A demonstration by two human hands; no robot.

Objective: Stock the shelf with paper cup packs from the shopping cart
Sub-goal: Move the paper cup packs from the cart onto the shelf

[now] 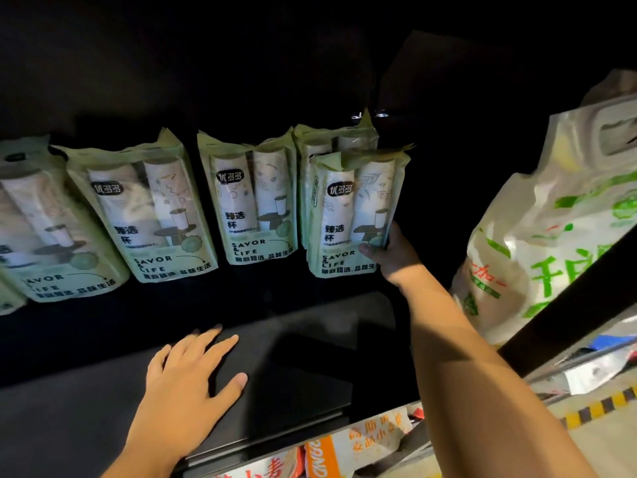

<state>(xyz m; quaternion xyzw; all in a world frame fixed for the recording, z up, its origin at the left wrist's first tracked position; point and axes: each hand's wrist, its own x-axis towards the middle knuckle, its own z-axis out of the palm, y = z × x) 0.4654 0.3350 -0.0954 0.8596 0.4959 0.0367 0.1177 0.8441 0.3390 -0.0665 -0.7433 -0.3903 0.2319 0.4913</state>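
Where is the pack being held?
Head view: the held paper cup pack is at the row's right end, before another pack, in the right hand.

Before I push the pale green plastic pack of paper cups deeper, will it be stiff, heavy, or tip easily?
Probably light: the right hand grips the pale green plastic cup pack by one lower corner. Likely stiff, two cup stacks fill it. May tip: neighbouring packs lean.

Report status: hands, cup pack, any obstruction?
Right hand grips front cup pack at lower right corner. Left hand flat on shelf. Second pack directly behind it; big bag close on the right.
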